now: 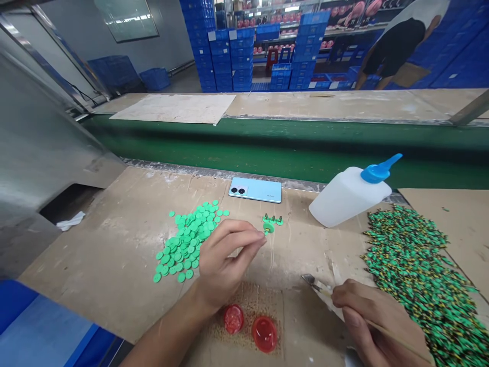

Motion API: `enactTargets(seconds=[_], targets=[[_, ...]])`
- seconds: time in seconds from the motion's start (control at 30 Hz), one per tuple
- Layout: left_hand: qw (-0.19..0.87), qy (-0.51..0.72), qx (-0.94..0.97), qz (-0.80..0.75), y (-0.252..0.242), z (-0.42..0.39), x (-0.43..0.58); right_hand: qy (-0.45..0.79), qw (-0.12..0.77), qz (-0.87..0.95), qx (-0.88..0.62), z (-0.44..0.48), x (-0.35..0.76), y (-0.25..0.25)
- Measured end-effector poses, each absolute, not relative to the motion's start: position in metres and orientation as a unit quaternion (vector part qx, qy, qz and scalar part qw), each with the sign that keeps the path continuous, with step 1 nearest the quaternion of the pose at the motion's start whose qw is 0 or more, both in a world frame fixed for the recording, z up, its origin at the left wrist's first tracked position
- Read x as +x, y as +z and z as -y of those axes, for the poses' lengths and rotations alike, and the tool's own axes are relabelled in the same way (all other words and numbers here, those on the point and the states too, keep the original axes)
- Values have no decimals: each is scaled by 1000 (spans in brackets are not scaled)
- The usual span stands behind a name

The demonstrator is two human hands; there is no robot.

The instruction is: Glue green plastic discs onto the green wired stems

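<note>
My left hand (229, 257) pinches a small green piece at its fingertips, near a green disc (269, 227); whether the disc is joined to it I cannot tell. Just beyond lie several small green discs with dark upright bits (272, 219). Left of that hand spreads a pile of flat green discs (187, 242). My right hand (376, 318) is closed around a thin-handled brush (319, 286), its dark tip pointing left, low over the board. Between my forearms stand two small red dishes (264, 334), (233, 319), one holding shiny liquid.
A white squeeze bottle (344, 199) with a blue nozzle leans at the right. Beside it lies a large heap of small green, black and yellow pieces (416, 275). A light-blue phone (263, 190) lies by the green belt (267, 148). Blue crates (242, 58) and a person (401, 41) are beyond.
</note>
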State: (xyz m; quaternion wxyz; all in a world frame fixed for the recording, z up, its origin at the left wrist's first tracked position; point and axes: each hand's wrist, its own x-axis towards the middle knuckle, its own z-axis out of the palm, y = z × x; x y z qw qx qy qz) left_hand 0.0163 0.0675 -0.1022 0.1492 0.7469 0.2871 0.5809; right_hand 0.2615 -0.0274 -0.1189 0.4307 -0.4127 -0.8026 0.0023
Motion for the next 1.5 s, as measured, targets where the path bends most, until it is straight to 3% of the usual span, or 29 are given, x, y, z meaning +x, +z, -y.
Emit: enactTargets(seconds=[0.83, 1.0, 1.5], targets=[[315, 584, 644, -381, -109, -86, 16, 1, 426, 815, -392, 30, 264, -124], [362, 532, 633, -430, -118, -95, 12, 43, 438, 811, -385, 31, 265, -131], [368, 393, 675, -505, -157, -130, 31, 67, 439, 819, -362, 34, 259, -136]])
